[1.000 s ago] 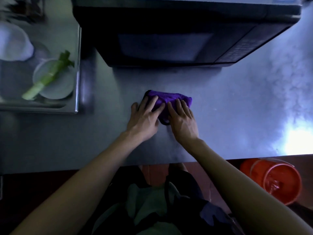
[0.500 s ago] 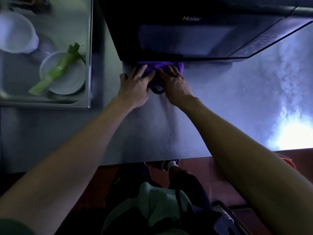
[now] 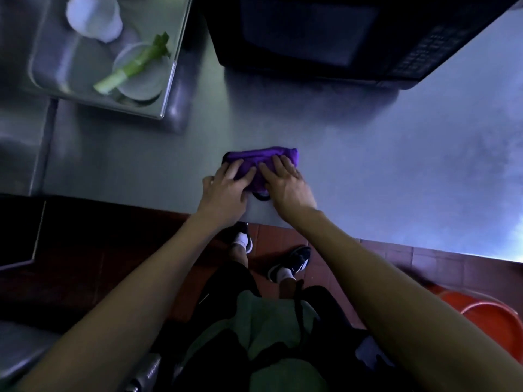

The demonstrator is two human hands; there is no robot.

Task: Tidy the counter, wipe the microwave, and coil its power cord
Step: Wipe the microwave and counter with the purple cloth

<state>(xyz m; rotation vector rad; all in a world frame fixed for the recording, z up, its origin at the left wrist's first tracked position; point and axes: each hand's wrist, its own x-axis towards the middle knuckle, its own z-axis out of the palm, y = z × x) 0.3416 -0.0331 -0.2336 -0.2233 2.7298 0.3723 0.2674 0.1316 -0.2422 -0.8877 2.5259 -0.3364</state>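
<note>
Since half a second ago, both hands, left [image 3: 226, 188] and right [image 3: 285, 182], had dragged the one purple cloth [image 3: 260, 162] back from the one microwave [image 3: 325, 38] toward the desk [image 3: 396, 165] edge, flat fingers pressing it.

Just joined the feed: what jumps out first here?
A folded purple cloth near the steel counter's front edge, with the left hand and right hand pressing on it. Behind it stands the black microwave; a green vegetable stalk lies in the sink at left.
</note>
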